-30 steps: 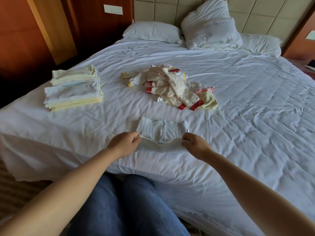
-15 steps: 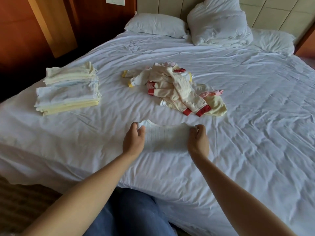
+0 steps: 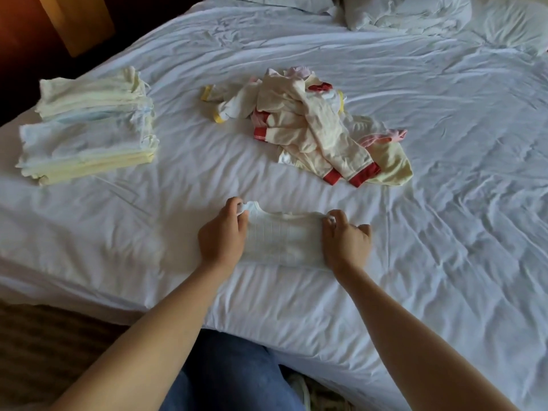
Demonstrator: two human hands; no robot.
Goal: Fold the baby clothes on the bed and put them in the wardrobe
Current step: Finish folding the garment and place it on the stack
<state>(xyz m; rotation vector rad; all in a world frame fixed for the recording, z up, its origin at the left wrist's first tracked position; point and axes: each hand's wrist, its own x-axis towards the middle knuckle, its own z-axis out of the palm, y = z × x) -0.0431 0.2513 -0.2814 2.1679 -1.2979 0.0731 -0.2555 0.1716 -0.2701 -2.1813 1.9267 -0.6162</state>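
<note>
1. While the small white garment (image 3: 284, 241) lies flat near the front edge of the bed (image 3: 444, 173), its two far corners are pinched. The far left corner is held between the thumb and curled fingertips of the left hand (image 3: 221, 235), and the far right corner is held in the same way by the right hand (image 3: 345, 240). Nothing else is held by either hand.
2. A fold is judged to be in hand, since the near edge looks doubled. The wardrobe is not seen, so that part of the task is taken as not yet begun.
3. A folded stack (image 3: 89, 134) is set well to the left. An unfolded heap (image 3: 314, 129) lies just beyond the garment, between it and the pillows (image 3: 406, 10).
4. A skewed fold could be produced if one corner is laid down ahead of the other, as only small pinches of thin fabric are held.
5. The bed sheet could be caught up with the garment, because white cloth lies on white cloth and the edges are hard to tell apart.
6. A sleeve or hem could be left sticking out if the layers slide on the soft, creased surface.
7. The folded stack, whose upper layers sit unevenly, could be tipped if the piece is dropped on it off-centre.
8. The unfolded heap could be snagged if the hands are swept forward carelessly.
</note>
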